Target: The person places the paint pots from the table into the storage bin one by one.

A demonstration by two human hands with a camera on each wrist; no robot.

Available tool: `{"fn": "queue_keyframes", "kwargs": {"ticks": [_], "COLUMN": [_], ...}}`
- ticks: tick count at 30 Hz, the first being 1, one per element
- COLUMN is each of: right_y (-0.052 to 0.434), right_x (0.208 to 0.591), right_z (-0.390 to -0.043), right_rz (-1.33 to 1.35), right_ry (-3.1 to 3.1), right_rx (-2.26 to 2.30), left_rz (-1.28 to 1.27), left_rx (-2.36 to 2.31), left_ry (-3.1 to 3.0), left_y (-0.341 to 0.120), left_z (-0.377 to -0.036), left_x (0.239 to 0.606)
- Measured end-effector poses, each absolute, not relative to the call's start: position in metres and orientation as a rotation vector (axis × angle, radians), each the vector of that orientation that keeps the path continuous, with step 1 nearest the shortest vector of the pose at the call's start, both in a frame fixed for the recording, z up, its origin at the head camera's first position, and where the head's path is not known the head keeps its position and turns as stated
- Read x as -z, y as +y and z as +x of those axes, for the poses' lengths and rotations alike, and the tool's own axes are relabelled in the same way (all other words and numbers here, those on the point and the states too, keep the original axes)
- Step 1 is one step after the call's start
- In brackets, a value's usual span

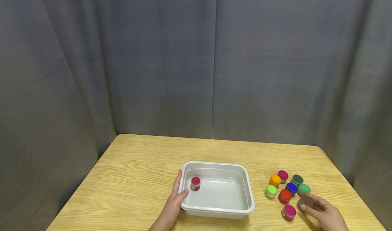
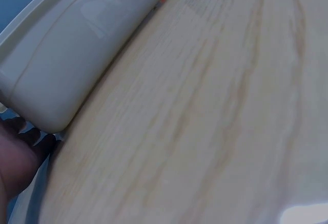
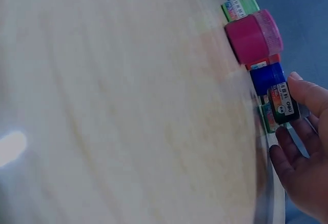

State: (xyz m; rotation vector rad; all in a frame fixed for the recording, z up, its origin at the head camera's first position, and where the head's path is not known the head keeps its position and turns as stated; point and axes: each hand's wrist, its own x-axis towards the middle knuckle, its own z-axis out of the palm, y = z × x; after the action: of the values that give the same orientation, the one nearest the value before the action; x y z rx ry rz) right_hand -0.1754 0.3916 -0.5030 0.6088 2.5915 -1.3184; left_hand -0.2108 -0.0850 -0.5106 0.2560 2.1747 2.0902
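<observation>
A wood-grain desk [image 1: 137,176] stands before a grey curtain [image 1: 196,61], carrying a white plastic tub [image 1: 249,193] near its front edge and, well to the right, a tight cluster of small paint pots with coloured lids. The left hand [image 1: 173,203] braces the tub's left wall, fingers laid straight along the rim, thumb hooked just over it; inside, near that wall, one red-lidded pot [image 1: 195,183] stands upright. The right hand [image 1: 324,214] pinches a dark brown-lidded pot [image 1: 306,201] between thumb and fingertips at the cluster's near right edge, just beside the light green pot [image 1: 304,189], with the pink pot [image 1: 289,212] just to its left. The dark pot appears to be in the course of being picked; doing that well likely means lifting straight up, clear of the neighbours touching it, while the left hand keeps the tub from sliding. In the right wrist view the dark pot [image 3: 285,103] shows a striped label reading "deli"; the smaller print is too blurred to read.
</observation>
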Motion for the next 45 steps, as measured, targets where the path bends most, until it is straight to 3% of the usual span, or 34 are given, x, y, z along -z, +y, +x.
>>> {"fn": "queue_keyframes", "kwargs": {"ticks": [23, 45], "right_y": [0.366, 0.307], "right_x": [0.459, 0.433], "right_z": [-0.178, -0.203], "right_rz": [0.444, 0.172], "right_ry": [2.571, 2.658], "right_rx": [1.481, 1.666], "left_rz": [0.267, 0.256], "left_rx": [-2.090, -2.099], "left_ry": [2.166, 2.138], "left_y": [-0.085, -0.084], "left_z": [-0.209, -0.211], "left_x": [0.508, 0.509]}}
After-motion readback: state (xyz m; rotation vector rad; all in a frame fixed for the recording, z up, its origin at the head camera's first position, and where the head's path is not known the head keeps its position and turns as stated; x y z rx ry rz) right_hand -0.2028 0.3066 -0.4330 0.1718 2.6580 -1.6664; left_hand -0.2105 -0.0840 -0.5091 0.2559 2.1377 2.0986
